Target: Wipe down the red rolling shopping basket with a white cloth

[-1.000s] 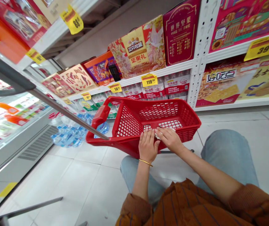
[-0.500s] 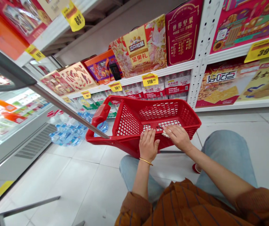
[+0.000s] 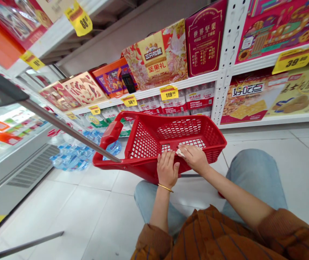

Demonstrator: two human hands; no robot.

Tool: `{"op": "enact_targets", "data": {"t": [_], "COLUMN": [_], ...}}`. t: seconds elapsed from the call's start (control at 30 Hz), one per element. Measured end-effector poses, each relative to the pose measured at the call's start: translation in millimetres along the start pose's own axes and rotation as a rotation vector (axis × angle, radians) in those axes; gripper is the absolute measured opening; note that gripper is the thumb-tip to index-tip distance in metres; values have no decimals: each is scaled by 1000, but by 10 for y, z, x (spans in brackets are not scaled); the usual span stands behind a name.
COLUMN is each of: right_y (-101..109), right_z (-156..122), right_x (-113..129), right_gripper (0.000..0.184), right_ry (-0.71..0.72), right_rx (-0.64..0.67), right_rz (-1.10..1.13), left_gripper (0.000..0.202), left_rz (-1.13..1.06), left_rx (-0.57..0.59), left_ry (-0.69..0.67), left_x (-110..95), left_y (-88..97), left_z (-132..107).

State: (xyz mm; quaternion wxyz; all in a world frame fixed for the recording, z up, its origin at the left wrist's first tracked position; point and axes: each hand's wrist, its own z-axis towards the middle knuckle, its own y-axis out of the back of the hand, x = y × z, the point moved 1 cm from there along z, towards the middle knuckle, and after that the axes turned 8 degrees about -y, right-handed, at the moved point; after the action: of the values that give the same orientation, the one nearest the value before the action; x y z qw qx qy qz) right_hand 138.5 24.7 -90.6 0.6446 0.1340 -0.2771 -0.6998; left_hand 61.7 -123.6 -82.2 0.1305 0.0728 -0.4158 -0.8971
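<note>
A red plastic shopping basket (image 3: pixel 211 128) stands on the white tiled floor in front of my knees. My left hand (image 3: pixel 167 169), with a gold bangle at the wrist, lies with its fingers curled over the basket's near rim. My right hand (image 3: pixel 195 158) presses a small white cloth (image 3: pixel 180 152) against the same rim, fingers closed on it. The basket's red handle (image 3: pixel 110 133) sticks out to the left. The basket holds nothing that I can see.
Shelves with gift boxes (image 3: pixel 158 59), biscuit cartons (image 3: pixel 254 101) and yellow price tags (image 3: pixel 169 92) rise behind the basket. Packs of water bottles (image 3: pixel 73 157) lie on the floor at the left. A freezer with a glass door (image 3: pixel 11 144) runs along the left side.
My right hand with the white cloth slid right along the rim, then back left beside the left hand. The view shifted slightly; the left hand stayed on the rim.
</note>
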Motion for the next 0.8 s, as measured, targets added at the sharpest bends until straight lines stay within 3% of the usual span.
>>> {"op": "enact_targets", "data": {"t": [0.23,0.6,0.8], "right_y": [52,211,177], "right_z": [-44,-167,-85], "right_x": [-159,-364,-169], "right_gripper": [27,16,22], "right_ry": [101,19,-28], "right_rx": [8,32,52], "right_rz": [-7,-38,76], "left_gripper": [50,49,49], "left_rz": [-1,-17,-28], "left_rx": [13,21,1], "left_ry": [-37,-3,28], "left_x": [35,28,0], "left_y": [11,23,36], "left_z": [-1,-4,-23]}}
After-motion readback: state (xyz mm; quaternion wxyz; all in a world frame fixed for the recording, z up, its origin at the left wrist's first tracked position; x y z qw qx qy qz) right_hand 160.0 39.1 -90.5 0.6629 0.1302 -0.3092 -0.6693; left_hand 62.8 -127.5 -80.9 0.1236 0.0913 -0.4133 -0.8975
